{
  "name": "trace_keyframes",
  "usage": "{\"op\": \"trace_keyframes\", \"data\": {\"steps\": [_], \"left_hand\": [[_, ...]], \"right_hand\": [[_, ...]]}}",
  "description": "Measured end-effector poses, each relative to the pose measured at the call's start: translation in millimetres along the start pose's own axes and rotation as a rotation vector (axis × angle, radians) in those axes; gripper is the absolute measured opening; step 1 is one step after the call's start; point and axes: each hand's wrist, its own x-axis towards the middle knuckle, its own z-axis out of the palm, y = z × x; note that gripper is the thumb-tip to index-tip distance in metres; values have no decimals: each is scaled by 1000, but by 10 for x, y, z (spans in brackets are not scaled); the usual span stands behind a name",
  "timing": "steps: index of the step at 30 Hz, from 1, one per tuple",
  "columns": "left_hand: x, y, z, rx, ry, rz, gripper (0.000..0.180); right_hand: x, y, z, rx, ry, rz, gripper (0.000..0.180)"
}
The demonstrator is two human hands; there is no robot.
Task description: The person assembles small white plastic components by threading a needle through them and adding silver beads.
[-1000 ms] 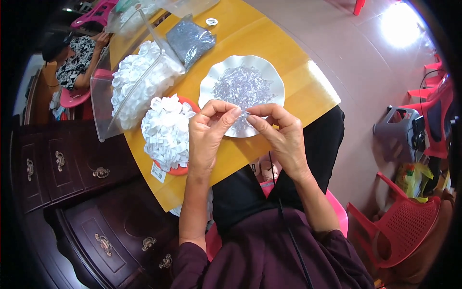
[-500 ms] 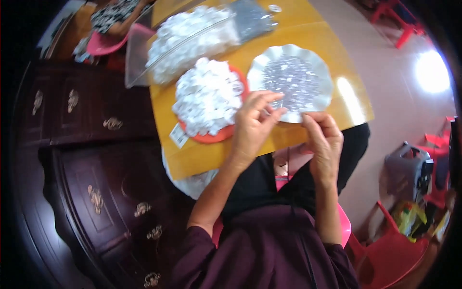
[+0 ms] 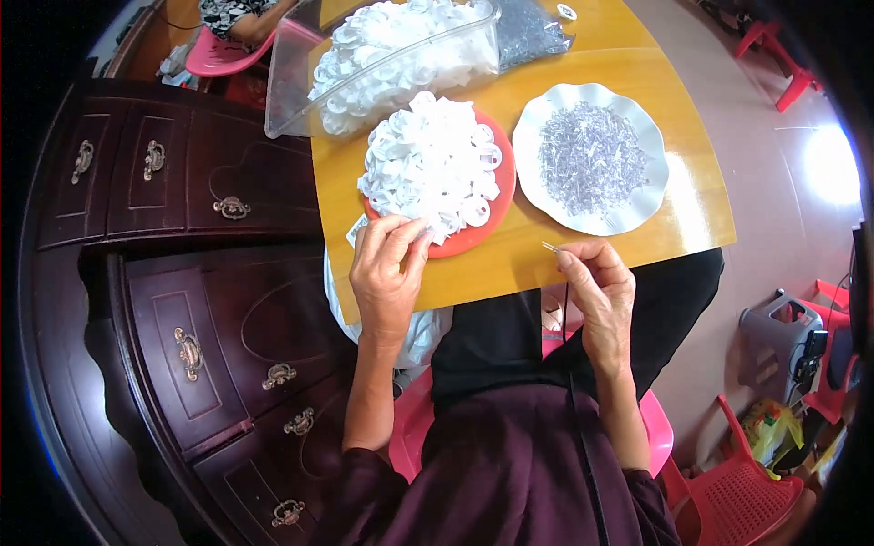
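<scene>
My left hand (image 3: 386,273) is at the near edge of a heap of small white plastic pieces (image 3: 428,164), some of them ring-shaped. Its thumb and index fingertips are pinched together against the heap; what lies between them is hidden. The heap rests on a round red plate (image 3: 503,196). Over the table's front edge, my right hand (image 3: 601,284) pinches a thin clear plastic pin (image 3: 550,247) whose ends poke out to the left. Beyond that hand stands a white scalloped plate (image 3: 648,205) bearing many similar clear pins (image 3: 592,156).
A clear plastic tub (image 3: 300,107) of more white pieces and a bag of clear pins (image 3: 533,36) stand at the back of the yellow table (image 3: 692,173). Dark drawers (image 3: 164,309) flank the left. A red chair (image 3: 746,491) and grey stool (image 3: 774,341) are to the right.
My left hand has moved left, away from the white plate to the heap on the red plate. My right hand has drawn slightly down and away from the white plate. The whole view has shifted.
</scene>
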Motion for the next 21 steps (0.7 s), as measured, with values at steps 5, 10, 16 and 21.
{"op": "trace_keyframes", "data": {"steps": [5,10,16,21], "left_hand": [[-31,-104,75,-113,20,-107,17],[22,-90,59,-204,9,-219,11],[11,-134,83,-723,10,-518,11],[76,22,92,-1120,7,-707,9]], "right_hand": [[-6,47,12,19,-8,58,10],[-1,54,38,-20,-49,44,10],[20,-25,224,-121,-121,37,12],[105,-49,374,-313,-176,-83,12]]}}
